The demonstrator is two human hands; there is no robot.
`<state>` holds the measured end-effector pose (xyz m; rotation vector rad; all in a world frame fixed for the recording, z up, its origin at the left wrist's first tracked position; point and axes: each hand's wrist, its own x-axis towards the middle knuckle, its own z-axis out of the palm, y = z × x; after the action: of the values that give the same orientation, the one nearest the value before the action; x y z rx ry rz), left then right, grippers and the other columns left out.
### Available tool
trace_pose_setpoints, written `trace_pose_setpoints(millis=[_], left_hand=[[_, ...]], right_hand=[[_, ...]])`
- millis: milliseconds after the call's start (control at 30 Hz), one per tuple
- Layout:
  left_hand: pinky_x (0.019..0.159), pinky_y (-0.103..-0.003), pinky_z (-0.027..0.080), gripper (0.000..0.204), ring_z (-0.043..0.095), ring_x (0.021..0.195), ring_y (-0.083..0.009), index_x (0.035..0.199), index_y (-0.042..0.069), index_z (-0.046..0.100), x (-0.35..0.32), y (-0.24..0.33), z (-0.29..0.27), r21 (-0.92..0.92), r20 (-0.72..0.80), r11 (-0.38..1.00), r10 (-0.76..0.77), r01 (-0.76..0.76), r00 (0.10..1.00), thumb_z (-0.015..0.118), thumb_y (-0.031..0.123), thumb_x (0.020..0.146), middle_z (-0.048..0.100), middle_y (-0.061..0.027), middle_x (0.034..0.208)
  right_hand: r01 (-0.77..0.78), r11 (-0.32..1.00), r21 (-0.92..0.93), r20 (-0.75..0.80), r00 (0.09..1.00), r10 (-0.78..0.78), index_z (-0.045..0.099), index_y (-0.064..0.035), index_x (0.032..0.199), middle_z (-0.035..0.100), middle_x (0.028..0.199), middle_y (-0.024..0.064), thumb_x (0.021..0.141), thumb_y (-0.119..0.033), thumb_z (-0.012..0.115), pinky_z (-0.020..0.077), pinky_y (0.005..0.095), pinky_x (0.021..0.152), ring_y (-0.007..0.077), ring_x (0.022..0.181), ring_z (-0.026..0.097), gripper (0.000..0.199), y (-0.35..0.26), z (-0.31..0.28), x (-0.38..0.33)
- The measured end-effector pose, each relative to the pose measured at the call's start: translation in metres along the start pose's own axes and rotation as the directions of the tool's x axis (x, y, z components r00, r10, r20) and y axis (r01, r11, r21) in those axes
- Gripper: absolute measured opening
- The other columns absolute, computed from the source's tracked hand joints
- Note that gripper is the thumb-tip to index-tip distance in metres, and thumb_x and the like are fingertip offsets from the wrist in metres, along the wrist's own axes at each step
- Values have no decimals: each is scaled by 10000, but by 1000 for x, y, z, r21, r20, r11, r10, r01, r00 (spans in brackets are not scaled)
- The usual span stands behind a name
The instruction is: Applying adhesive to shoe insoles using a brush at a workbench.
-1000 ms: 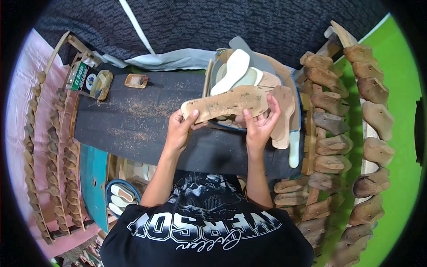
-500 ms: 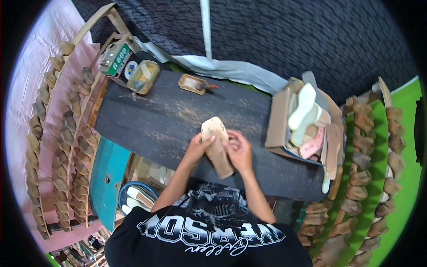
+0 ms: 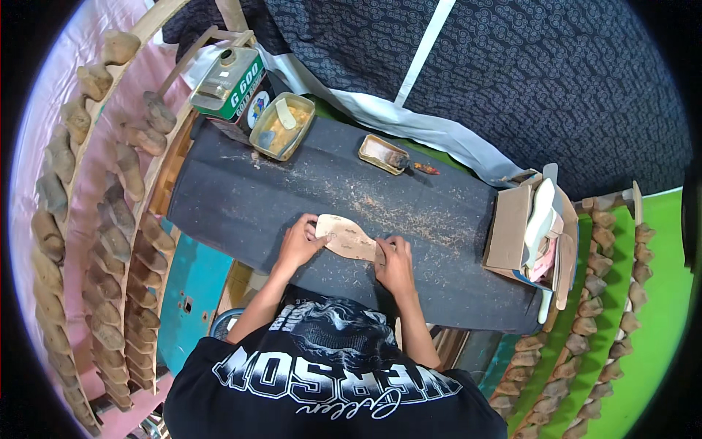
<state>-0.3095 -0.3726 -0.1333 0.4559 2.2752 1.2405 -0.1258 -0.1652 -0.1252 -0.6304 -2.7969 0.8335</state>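
A pale beige insole [image 3: 347, 238] with small printed marks lies crosswise between my hands, just over the near part of the dark table. My left hand [image 3: 297, 244] grips its broad left end, thumb on top. At the narrower right end, my right hand [image 3: 395, 265] has its fingers closed on the edge. Part of that right end is hidden by the fingers.
Beyond stand a green and black metal can [image 3: 232, 91], a tub of yellowish paste [image 3: 287, 150] and a small tray with a brush [image 3: 380, 155]. A cardboard box [image 3: 510, 227] of insoles sits right. Racks of wooden shoe lasts [image 3: 107, 244] flank the table.
The insole has turned from pointing lengthwise away from me to lying crosswise. My right hand has moved onto its narrower end. The whole view has shifted.
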Motion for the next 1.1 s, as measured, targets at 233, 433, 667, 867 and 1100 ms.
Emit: trace_pose_setpoints(millis=[233, 433, 667, 867, 1100], left_hand=[[841, -480, 567, 574, 721, 1025, -341, 1066, 67, 696, 25, 24, -30, 533, 15, 840, 110, -101, 994, 911, 501, 759, 726, -131, 1039], [969, -460, 551, 559, 690, 1105, -335, 1166, 72, 705, 103, 49, -34, 220, 111, 957, 169, -190, 979, 917, 414, 779, 681, -133, 1162], [1278, -578, 254, 868, 422, 1523, -336, 1540, 123, 526, 209, 63, 18, 83, 135, 830, 540, -552, 831, 907, 373, 801, 465, -140, 1629], [1304, -586, 159, 856, 435, 1516, -293, 1539, 204, 553, 231, 39, 44, 131, 120, 828, 533, -546, 837, 892, 446, 791, 577, -126, 1541], [1300, -587, 183, 835, 468, 1495, -283, 1488, 240, 609, 231, 36, 42, 77, 79, 804, 585, -590, 807, 905, 450, 736, 623, -9, 1513]], right_hand=[[1, 998, 67, 6, 1000, -1, 722, -74, 1265, 623, 1230, 142, 650, -110, 934, 524, 471, 1004, 386, 1108, 608, 652, 3, -17, 27], [-278, 720, 636, -214, 833, 510, 629, -18, 1387, 659, 1204, 99, 860, -219, 910, 586, 326, 853, 162, 991, 671, 630, 45, -27, 112], [-160, 662, 732, -204, 876, 437, 664, -18, 1354, 722, 1173, 119, 923, -174, 851, 579, 319, 873, 168, 1019, 703, 495, 57, -8, 185], [-115, 974, 195, -292, 941, 169, 692, -17, 1229, 761, 1121, 209, 970, -11, 684, 565, 365, 927, 291, 1069, 756, 259, 17, -31, 192], [45, 914, 403, -126, 992, 7, 679, -31, 1216, 760, 1161, 187, 1000, 41, 610, 568, 368, 929, 309, 1068, 760, 238, -6, -27, 205]])
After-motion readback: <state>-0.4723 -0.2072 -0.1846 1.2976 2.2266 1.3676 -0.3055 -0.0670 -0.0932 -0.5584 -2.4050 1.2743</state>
